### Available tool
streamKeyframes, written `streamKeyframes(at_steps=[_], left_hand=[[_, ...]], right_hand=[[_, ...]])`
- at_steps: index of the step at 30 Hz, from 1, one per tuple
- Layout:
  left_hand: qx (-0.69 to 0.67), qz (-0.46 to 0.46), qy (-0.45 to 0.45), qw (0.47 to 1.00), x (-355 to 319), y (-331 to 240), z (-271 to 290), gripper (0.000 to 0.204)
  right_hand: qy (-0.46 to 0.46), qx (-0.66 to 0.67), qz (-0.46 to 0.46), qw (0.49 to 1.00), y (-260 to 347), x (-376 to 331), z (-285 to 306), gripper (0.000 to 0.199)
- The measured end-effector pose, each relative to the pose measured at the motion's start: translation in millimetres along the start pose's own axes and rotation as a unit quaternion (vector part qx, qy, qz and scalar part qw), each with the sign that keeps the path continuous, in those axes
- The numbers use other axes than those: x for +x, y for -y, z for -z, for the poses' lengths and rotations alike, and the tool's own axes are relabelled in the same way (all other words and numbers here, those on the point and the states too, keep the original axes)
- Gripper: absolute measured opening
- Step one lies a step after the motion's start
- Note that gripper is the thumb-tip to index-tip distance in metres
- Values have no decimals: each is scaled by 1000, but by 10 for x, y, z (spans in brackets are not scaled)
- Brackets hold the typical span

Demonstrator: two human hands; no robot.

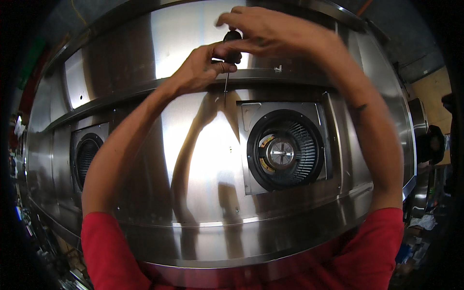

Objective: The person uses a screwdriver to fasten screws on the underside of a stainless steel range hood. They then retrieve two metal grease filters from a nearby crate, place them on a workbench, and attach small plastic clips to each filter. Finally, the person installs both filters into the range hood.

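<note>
A screwdriver (233, 36) with a black handle stands nearly upright in the picture, its thin metal shaft reaching down to a screw near the upper edge of a stainless steel panel (203, 159). My left hand (205, 66) is closed around the lower handle, with thumb and fingers pinching it. Over the handle's top end is my right hand (261, 35), slightly blurred. Its fingers are apart and lifted off, while the thumb lies close against the handle; whether it touches is hard to tell. Both hands cast shadows on the panel.
Right of the shaft, a square opening holds a round black blower (285, 150) with a finned wheel. Another blower (88, 157) sits at the left, partly behind my left arm. Small loose screws (278, 69) rest on the metal ledge. Cluttered items line the right side.
</note>
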State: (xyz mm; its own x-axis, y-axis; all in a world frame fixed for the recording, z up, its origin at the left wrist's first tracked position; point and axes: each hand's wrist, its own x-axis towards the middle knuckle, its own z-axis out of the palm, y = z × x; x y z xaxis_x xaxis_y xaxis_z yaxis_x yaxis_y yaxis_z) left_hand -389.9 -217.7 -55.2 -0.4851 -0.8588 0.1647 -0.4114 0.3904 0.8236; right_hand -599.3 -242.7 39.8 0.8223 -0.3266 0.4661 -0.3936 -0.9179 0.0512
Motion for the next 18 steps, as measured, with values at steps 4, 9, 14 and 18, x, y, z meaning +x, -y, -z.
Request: streamKeyframes(at_steps=[4, 9, 14, 18], left_hand=[[-30, -4, 11, 999, -10, 48, 36, 44], [-16, -32, -26, 999, 0, -3, 40, 47], [-7, 5, -5, 1000, -57, 82, 280, 59], [-38, -26, -14, 999, -127, 40, 160, 61]], right_hand=[[167, -4, -117, 979, 47, 27, 113, 47], [197, -216, -184, 938, 236, 112, 24, 46], [93, 64, -43, 993, -1, -32, 138, 36], [99, 3, -67, 993, 121, 92, 69, 38]])
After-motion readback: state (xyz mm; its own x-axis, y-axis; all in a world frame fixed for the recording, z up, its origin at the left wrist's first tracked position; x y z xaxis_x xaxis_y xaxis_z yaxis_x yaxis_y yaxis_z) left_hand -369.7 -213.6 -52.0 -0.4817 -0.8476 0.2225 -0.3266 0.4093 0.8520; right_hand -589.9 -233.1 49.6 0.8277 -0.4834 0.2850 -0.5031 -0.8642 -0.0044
